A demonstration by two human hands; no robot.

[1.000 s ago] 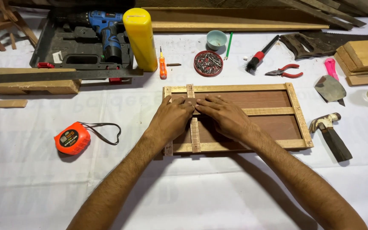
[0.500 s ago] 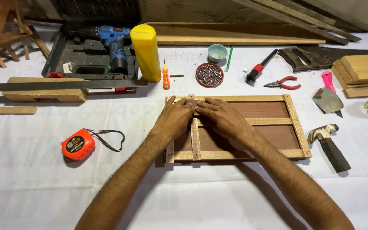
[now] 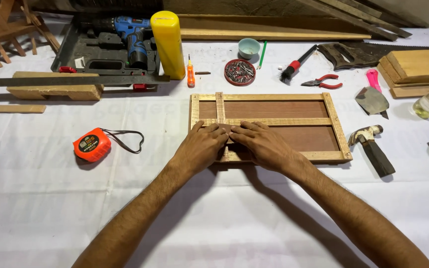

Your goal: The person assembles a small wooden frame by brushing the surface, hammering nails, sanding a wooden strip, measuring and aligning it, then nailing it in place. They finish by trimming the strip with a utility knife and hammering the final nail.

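Hands (image 3: 234, 146) flat on rectangular slatted wooden frame (image 3: 333, 124)

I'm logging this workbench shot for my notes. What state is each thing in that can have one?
Wooden frame: flat on the table, both hands on it.
Left hand: palm down, fingers pressing.
Right hand: palm down, fingers pressing.
Tape measure: retracted, strap loose.
Drill case: open, drill inside.
Yellow bottle: upright, capped.
Pliers: shut.
Round tin: open, with screws inside.
Hammer: lying flat.

Bare cloth left of the wooden frame (image 3: 269, 98) up to the tape measure (image 3: 91, 144); hammer (image 3: 371, 148) close right.
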